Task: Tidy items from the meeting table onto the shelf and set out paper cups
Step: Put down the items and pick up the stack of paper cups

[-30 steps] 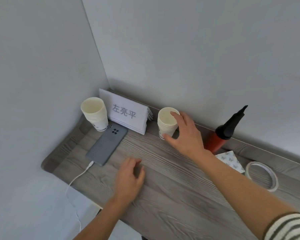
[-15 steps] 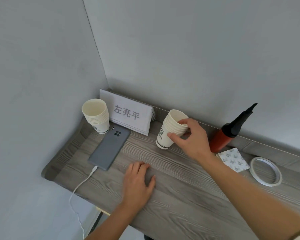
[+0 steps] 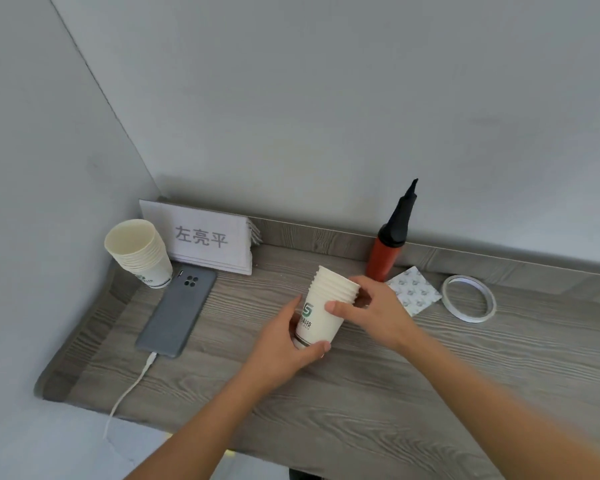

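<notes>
well, the nested cup stack (image 3: 321, 318) tilts at mid-frame — left hand (image 3: 280, 345) curls its fingers round the base, right hand (image 3: 375, 311) pinches the rims. likely light, crushable paper — best held gently near the rims.

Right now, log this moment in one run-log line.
left hand: grips cup stack base | right hand: grips rims | cup stack: tilted

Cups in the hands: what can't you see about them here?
Head view, the cups:
Inside: the mouth tilts away from the camera.
Bottom: the left hand wraps round it.
How many: the right hand covers part of the rims, so they cannot be counted.
Small print under the green logo: too small to read.
</notes>
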